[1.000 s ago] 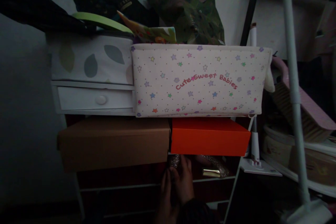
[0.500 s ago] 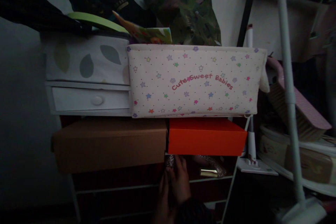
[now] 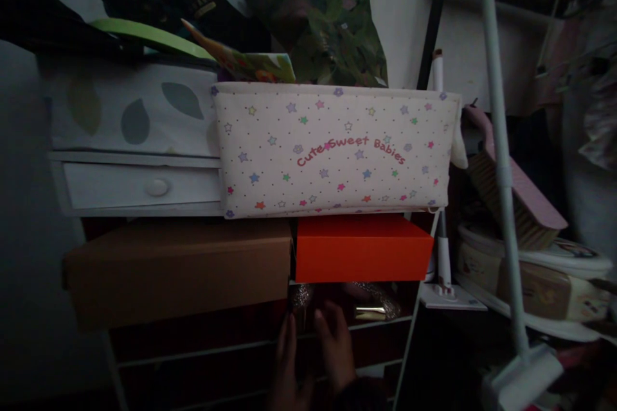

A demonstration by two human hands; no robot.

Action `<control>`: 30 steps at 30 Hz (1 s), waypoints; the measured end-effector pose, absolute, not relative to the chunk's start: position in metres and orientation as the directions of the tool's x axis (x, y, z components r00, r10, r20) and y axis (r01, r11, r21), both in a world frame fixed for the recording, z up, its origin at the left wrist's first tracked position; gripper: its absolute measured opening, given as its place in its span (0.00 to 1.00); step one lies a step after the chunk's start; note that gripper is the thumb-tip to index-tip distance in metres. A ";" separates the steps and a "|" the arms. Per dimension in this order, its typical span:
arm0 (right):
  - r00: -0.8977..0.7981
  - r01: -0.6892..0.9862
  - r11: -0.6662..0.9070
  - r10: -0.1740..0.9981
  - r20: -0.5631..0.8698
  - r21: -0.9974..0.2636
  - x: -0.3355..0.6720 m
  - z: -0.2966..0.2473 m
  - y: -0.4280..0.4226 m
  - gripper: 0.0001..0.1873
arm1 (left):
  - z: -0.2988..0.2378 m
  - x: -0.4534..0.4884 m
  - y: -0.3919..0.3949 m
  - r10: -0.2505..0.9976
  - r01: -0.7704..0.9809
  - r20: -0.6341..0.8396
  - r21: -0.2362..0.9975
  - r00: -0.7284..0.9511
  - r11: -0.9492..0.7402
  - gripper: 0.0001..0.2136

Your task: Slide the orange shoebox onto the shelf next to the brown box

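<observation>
Both hands reach up from the bottom edge into a dark shelf gap under an orange box (image 3: 362, 248). My left hand (image 3: 287, 366) has its fingers held straight up, close to a glittery shoe (image 3: 301, 297). My right hand (image 3: 336, 347) sits beside it with fingers extended toward the shelf edge. Something dark seems to lie between the two hands, but the gloom hides it. A second sparkly shoe with a gold heel (image 3: 373, 305) lies further right in the same gap.
A brown cardboard box (image 3: 176, 270) sits left of the orange box. Above them stand a star-printed fabric bin (image 3: 332, 148) and a small white drawer unit (image 3: 137, 183). A white pole (image 3: 501, 160), a pink brush (image 3: 513, 196) and tubs crowd the right.
The view has swung so everything sits further left. Both hands have dropped slightly lower and drawn back from the glittery shoe.
</observation>
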State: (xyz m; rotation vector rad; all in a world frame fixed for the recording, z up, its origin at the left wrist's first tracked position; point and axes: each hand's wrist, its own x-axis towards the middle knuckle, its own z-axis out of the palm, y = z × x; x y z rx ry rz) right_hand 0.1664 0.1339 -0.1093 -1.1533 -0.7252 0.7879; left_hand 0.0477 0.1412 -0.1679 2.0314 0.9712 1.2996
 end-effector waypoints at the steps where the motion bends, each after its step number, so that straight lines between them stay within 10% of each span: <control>1: 0.554 -0.260 0.154 0.833 -0.016 -0.953 0.175 -0.115 0.132 0.29 | -0.164 0.046 0.140 0.800 0.302 0.542 0.741 0.257 -0.600 0.31; 6: 0.562 -0.486 0.057 0.784 -0.262 -0.872 0.233 -0.135 0.128 0.31 | -0.151 0.044 0.132 0.808 0.300 0.578 0.754 0.118 -0.584 0.24; 15: 0.542 -0.615 0.141 0.790 -0.286 -0.776 0.288 -0.134 0.132 0.23 | -0.144 0.060 0.123 0.799 0.230 0.566 0.766 0.203 -0.600 0.21; 30: 0.564 -0.397 0.291 0.825 0.019 -0.871 0.230 -0.125 0.131 0.21 | -0.162 0.086 0.126 0.736 0.020 0.548 0.797 0.398 -0.604 0.27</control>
